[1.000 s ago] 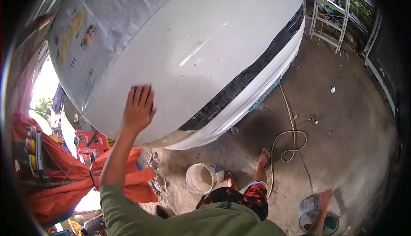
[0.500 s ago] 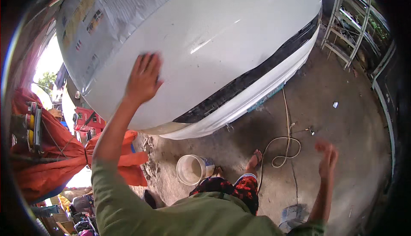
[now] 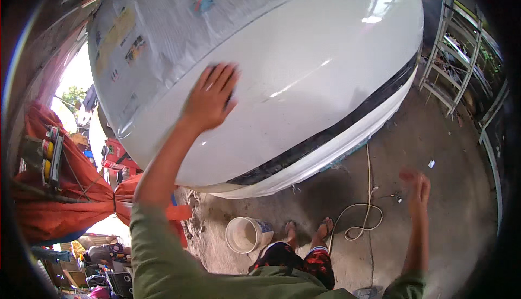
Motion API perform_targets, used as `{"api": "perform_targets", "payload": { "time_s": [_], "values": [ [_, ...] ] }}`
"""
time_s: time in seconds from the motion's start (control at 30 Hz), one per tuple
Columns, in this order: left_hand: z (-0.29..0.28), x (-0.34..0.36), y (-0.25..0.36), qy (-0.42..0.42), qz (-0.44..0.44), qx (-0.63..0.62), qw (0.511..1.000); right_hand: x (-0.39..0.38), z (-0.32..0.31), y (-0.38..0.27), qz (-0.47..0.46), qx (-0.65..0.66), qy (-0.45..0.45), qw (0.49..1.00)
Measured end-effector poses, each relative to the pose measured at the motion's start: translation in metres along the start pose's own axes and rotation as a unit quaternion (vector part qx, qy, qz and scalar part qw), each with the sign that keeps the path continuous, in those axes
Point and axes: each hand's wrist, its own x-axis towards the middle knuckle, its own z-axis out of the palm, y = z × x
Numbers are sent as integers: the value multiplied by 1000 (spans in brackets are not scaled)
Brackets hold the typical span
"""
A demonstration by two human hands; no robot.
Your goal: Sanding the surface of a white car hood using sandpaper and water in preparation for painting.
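Observation:
My left hand (image 3: 210,98) lies palm down over a large, glossy white curved panel (image 3: 304,82), like a vehicle's body. Its fingers are stretched out and slightly apart, with a dark shadow beside them; whether the whole palm touches the surface is hard to see. Printed plastic-like sheeting (image 3: 168,33) covers the panel's upper left part, and a black strip (image 3: 320,131) runs along its lower edge. Off to the right, away from the panel, my right hand (image 3: 418,188) hangs in the air above the floor. Blur hides how its fingers are set, and nothing shows in it.
A whitish bucket (image 3: 242,234) stands near my feet. To its right, a pale hose (image 3: 347,207) loops over the concrete floor. A metal ladder (image 3: 453,55) leans at the far right. Orange sheeting (image 3: 70,212) hangs on the left, beside red equipment (image 3: 119,155).
My left hand has slid to the right and a little up along the white panel. The panel and floor sit lower in the picture. The right hand stays raised at the right.

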Motion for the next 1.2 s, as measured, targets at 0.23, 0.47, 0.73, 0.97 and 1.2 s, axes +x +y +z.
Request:
{"api": "perform_targets", "payload": {
  "time_s": [0.23, 0.47, 0.73, 0.97, 1.2],
  "values": [
    [23, -127, -27, -31, -106, 16, 994, -55, -22, 31, 25, 26, 62, 997],
    [7, 31, 8, 104, -128, 45, 985, -13, 43, -1, -32, -25, 135, 990],
    [34, -123, -39, 25, -176, 29, 984, -101, -28, 5, 0, -67, 180, 981],
    [20, -21, -20, 119, -150, -34, 981, -37, 53, -68, -151, -110, 142, 972],
    [22, -59, -12, 115, -223, -24, 968, -107, -7, -23, 0, -90, 202, 975]
  ]
}}
